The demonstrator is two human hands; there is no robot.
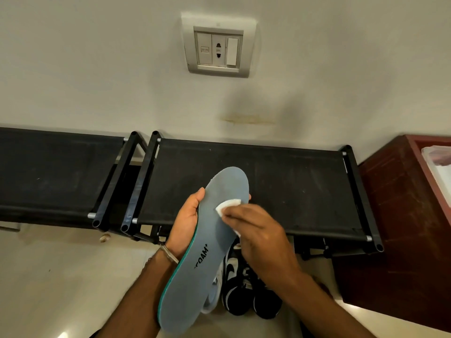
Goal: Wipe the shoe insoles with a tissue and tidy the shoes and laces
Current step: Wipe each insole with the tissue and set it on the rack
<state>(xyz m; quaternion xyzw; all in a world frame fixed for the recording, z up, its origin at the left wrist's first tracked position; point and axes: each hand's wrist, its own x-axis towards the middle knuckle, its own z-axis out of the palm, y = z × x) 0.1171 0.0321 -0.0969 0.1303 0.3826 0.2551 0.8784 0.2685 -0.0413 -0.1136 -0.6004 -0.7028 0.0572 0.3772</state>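
L hand [188, 220] cradled grey insole [207, 252] above shoes [246, 291], thumb curled over its edge; R hand [258, 237] pinched tissue [228, 208] onto forefoot; best w/ firm, overlapping toe-to-heel strokes, insole braced underneath.

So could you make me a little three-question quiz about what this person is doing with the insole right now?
1. True or false: the left hand holds the grey insole by its edge.
2. What does the right hand press on the insole? A) a brush B) a white tissue C) a lace
3. Where are the black-and-white shoes: on the black rack or on the floor below the hands?

Key: 1 true; 2 B; 3 on the floor below the hands.
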